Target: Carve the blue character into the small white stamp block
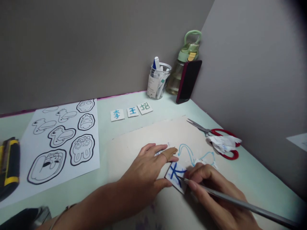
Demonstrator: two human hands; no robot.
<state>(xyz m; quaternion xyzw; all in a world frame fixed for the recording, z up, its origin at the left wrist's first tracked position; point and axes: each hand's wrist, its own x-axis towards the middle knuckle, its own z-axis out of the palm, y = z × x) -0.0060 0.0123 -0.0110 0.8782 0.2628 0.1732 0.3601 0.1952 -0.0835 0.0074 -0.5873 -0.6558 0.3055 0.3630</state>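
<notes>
A small white square tile (174, 183) with a dark blue character drawn on it lies on the cream board (136, 140). My left hand (150, 166) grips the tile's left edge between thumb and forefinger, its other fingers resting on the board. A tan covering wraps one fingertip. In my right hand (216, 188), pinched like a pen, is a slim grey metal craft knife (225, 195). Its pointed tip touches or hovers just over the blue strokes; which one, I cannot tell. My right fingers hide the tile's right corner.
Three marked tiles (132, 111) lie behind the board. Red-handled scissors (223, 132) sit at the right, partly under crumpled tissue (224, 143). A printed sheet (72, 127) and a black-yellow object (11, 163) are left. Behind stand a marker jar (153, 86), bottle (175, 76) and phone (189, 83).
</notes>
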